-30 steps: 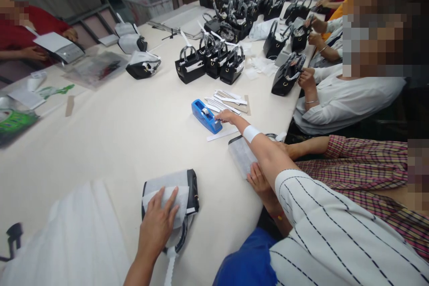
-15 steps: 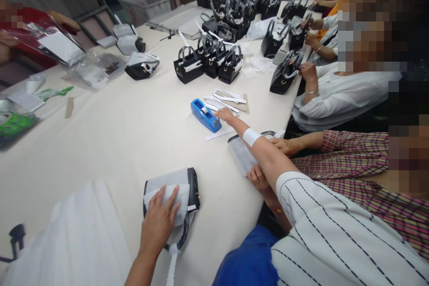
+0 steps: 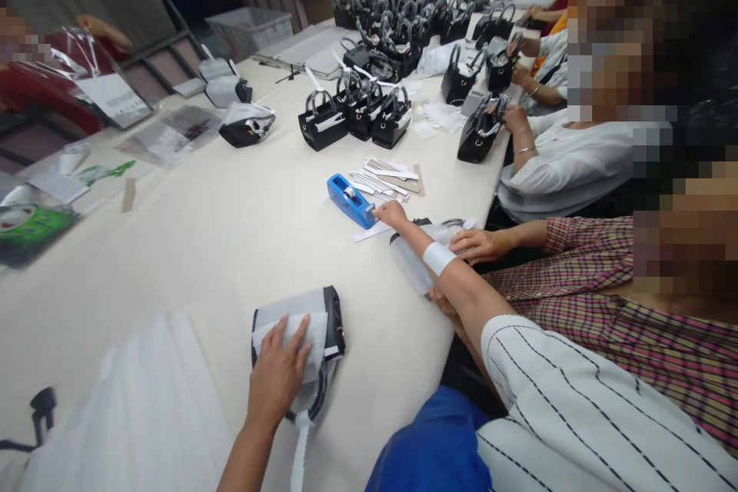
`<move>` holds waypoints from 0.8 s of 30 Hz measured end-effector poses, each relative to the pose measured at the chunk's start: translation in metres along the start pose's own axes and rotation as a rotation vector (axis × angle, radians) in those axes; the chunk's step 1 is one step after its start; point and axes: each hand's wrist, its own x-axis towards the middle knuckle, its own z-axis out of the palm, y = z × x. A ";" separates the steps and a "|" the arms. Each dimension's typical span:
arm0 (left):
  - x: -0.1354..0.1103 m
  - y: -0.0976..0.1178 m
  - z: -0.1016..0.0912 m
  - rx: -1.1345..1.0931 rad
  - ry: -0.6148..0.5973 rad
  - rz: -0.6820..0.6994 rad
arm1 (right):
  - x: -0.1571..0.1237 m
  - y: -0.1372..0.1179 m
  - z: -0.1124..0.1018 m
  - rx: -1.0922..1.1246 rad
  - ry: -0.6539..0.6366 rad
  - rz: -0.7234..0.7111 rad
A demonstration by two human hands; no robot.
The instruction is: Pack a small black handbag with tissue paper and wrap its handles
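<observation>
My left hand (image 3: 281,369) lies flat with spread fingers on a small black handbag (image 3: 333,315), pressing a white sheet of wrapping (image 3: 291,330) against its side. The bag lies on the table, its wrapped handle (image 3: 317,400) and a white strip pointing toward me. My right hand (image 3: 393,214) reaches across to a blue tape dispenser (image 3: 351,201). Thumb and fingers pinch the end of the tape at the dispenser's cutter; the clear tape itself hardly shows. A white band is around my right forearm (image 3: 455,277).
Paper strips (image 3: 389,178) lie behind the dispenser. White sheets (image 3: 132,400) are stacked at the left. Beside my right arm a co-worker's hands hold another wrapped handbag (image 3: 412,257). Several black handbags (image 3: 323,123) stand farther back. More people sit along the right edge.
My right hand has drawn its fingers together into a pinch at the dispenser's cutter end. My left hand stays on the bag. The view has shifted slightly.
</observation>
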 end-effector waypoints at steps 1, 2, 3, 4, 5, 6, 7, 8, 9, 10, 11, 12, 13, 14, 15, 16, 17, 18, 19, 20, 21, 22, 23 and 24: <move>0.000 0.000 0.000 0.004 0.001 0.001 | -0.001 0.002 0.001 -0.002 0.003 0.016; 0.000 0.000 0.000 0.009 0.001 0.002 | -0.002 0.004 0.002 -0.002 0.006 0.028; 0.000 -0.001 0.000 0.016 0.000 0.002 | -0.003 0.006 0.003 -0.002 0.007 0.039; 0.000 -0.001 0.000 0.024 -0.003 0.003 | -0.005 0.007 0.004 -0.001 0.008 0.047; 0.000 -0.001 0.001 0.030 -0.005 0.004 | -0.006 0.008 0.005 -0.002 0.008 0.053; -0.001 -0.001 0.001 0.036 -0.007 0.005 | -0.007 0.008 0.006 -0.005 0.009 0.059; -0.001 -0.001 0.001 0.038 -0.008 0.008 | -0.008 0.009 0.006 -0.009 0.010 0.065; -0.001 -0.001 0.000 0.039 -0.008 0.010 | -0.008 0.009 0.007 -0.015 0.013 0.073; -0.001 -0.001 0.000 0.039 -0.007 0.011 | -0.009 0.009 0.007 -0.024 0.015 0.082; -0.001 0.000 0.000 0.037 -0.005 0.011 | -0.008 0.008 0.008 -0.036 0.016 0.094; -0.001 0.000 -0.001 0.034 -0.005 0.009 | -0.008 0.007 0.008 -0.051 0.014 0.109; -0.001 0.001 -0.002 0.030 -0.007 0.004 | -0.007 0.006 0.008 -0.068 0.010 0.127; -0.001 0.001 -0.004 0.026 -0.010 -0.001 | -0.006 0.005 0.009 -0.089 0.004 0.145; -0.001 0.003 -0.005 0.020 -0.013 -0.006 | -0.004 0.003 0.009 -0.112 0.001 0.165; -0.001 0.004 -0.007 0.013 -0.017 -0.010 | -0.003 0.002 0.009 -0.137 0.000 0.183; -0.001 0.005 -0.009 0.005 -0.020 -0.015 | -0.002 0.001 0.010 -0.163 0.003 0.200; -0.001 0.007 -0.011 -0.003 -0.023 -0.021 | -0.001 0.000 0.011 -0.189 0.009 0.213; -0.001 0.008 -0.012 -0.012 -0.024 -0.029 | -0.001 -0.002 0.011 -0.213 0.015 0.221; -0.001 0.009 -0.013 -0.018 -0.026 -0.037 | 0.000 -0.003 0.011 -0.233 0.020 0.223; -0.001 0.010 -0.014 -0.023 -0.027 -0.045 | -0.001 -0.005 0.012 -0.251 0.025 0.220; -0.001 0.011 -0.014 -0.026 -0.026 -0.052 | -0.002 -0.008 0.012 -0.267 0.035 0.209; -0.001 0.011 -0.014 -0.028 -0.023 -0.055 | -0.004 -0.013 0.012 -0.276 0.048 0.182; -0.001 0.011 -0.014 -0.029 -0.020 -0.056 | -0.008 -0.018 0.013 -0.269 0.062 0.138; -0.001 0.012 -0.014 -0.029 -0.017 -0.058 | -0.016 -0.024 0.014 -0.233 0.066 0.078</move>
